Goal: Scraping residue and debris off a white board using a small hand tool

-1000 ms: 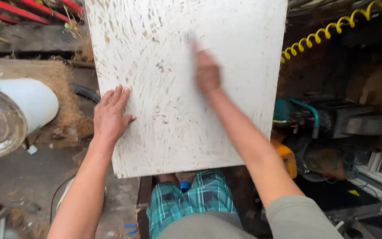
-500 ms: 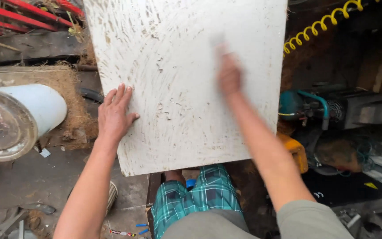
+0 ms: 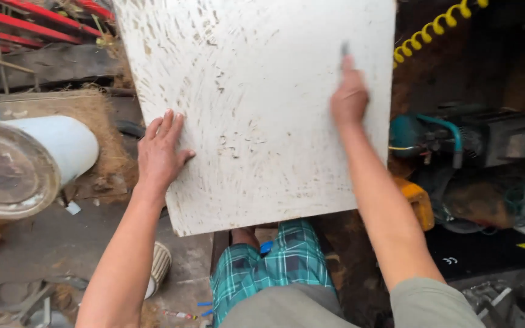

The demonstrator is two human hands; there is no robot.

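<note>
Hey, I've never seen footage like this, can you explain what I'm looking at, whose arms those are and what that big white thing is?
This is one view from a camera worn on a person's head, looking down, so both arms are the wearer's own. The big white board is a flat panel streaked with brownish scrape marks, lying over their lap above checked shorts. The left hand rests flat near the board's left edge. The right hand grips a small dark tool against the board near its right edge; what kind is too small to tell. Around them: a white drum and a yellow coiled hose.
</note>
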